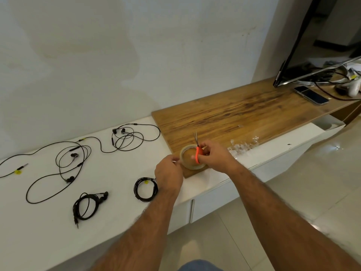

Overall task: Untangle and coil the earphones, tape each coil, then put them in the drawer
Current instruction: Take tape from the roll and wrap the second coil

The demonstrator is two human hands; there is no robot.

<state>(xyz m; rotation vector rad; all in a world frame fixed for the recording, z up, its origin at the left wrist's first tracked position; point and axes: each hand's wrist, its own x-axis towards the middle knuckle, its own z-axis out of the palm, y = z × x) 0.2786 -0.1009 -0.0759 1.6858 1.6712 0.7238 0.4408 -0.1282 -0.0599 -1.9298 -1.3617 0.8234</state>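
Right hand (212,156) grips small orange-handled scissors (197,151), fingers curled through the loops, blades pointing up and away, directly above the roll of clear adhesive tape (192,159) that sits on the near corner of the brown wooden board (244,112). Left hand (169,174) just beside the roll, fingertips pinched together, apparently on a drawn strip of tape; the strip itself too thin and clear to confirm. Tight black earphone coil (146,189) lies on the white desk (117,165) touching the left wrist's outer side. Second black coil, looser, with buds and jack showing (88,205), further left and nearer the person. Two black earphone sets lie uncoiled (70,165) (127,136) beyond the left hand, well apart from it. Crumpled clear tape scraps (242,146) past the right hand. Judgement: cords light, limp, springy; a coil likely loosens unless pinched across all loops where the tape will wrap. Tape flimsy, sticks to itself; best held taut by its free end while cut.
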